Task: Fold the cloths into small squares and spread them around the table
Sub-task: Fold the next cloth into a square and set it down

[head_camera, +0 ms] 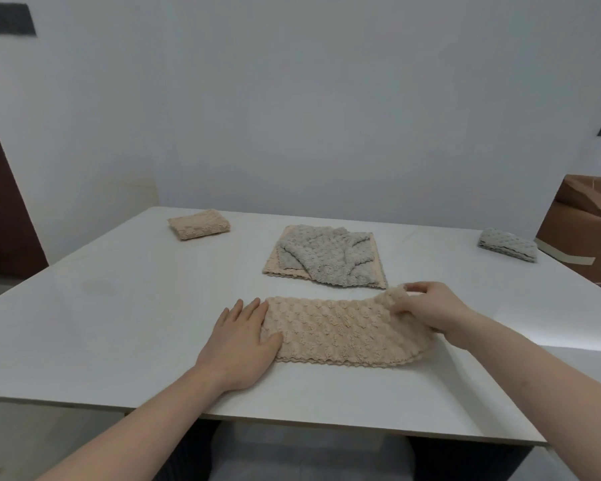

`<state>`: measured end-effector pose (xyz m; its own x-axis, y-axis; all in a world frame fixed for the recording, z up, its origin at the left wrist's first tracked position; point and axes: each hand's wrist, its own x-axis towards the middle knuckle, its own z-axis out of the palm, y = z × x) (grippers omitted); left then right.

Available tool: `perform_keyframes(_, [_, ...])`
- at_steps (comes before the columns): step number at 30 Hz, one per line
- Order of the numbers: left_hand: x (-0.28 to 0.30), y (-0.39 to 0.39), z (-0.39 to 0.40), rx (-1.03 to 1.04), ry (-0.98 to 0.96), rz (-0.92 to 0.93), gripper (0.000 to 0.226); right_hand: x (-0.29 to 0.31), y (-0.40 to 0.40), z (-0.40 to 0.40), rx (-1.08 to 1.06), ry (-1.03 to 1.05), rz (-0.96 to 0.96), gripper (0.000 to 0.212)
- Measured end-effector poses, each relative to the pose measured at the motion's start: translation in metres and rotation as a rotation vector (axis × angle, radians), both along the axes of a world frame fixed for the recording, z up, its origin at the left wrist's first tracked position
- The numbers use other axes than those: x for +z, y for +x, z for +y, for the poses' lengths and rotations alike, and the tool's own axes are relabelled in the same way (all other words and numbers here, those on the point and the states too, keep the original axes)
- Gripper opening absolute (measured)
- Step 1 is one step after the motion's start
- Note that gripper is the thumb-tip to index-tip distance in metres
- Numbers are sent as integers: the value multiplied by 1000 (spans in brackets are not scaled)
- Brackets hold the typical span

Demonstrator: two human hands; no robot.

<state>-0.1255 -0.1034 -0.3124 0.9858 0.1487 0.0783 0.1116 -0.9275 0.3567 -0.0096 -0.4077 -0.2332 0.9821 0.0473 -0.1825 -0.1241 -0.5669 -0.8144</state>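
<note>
A beige textured cloth (340, 329), folded into a long strip, lies across the near middle of the white table (118, 307). My left hand (238, 345) presses flat on the strip's left end, fingers straight. My right hand (427, 308) pinches the strip's right end and lifts it off the table. Behind the strip lies a pile of unfolded cloths: a crumpled grey cloth (323, 255) on top of a flat beige cloth (275, 269). A folded beige square (199, 224) sits at the far left. A folded grey square (508, 244) sits at the far right.
A brown cardboard box (587, 223) stands just past the table's right edge. A white wall runs behind the table, with a dark door (0, 203) at the left. The table's near edge crosses the bottom of the view.
</note>
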Motion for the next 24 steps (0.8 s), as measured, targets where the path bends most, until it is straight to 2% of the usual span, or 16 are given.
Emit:
perform_keyframes(3, [1,0,1,0,-62,-45,71,17,-4,14,16,184,-19,67])
perform_keyframes(7, [3,-3,4,4,-209,-153,61,36,-22,47,122,341,-11,67])
perform_keyframes(14, [5,-3,10,20,-552,-250,27,28,-44,112,259,381,13,70])
perform_keyframes(21, [11,0,11,15,-685,-318,46,7,-50,139,343,407,54,69])
perform_keyframes(24, [10,0,10,1,-641,-314,42,1,-49,132,414,362,-72,60])
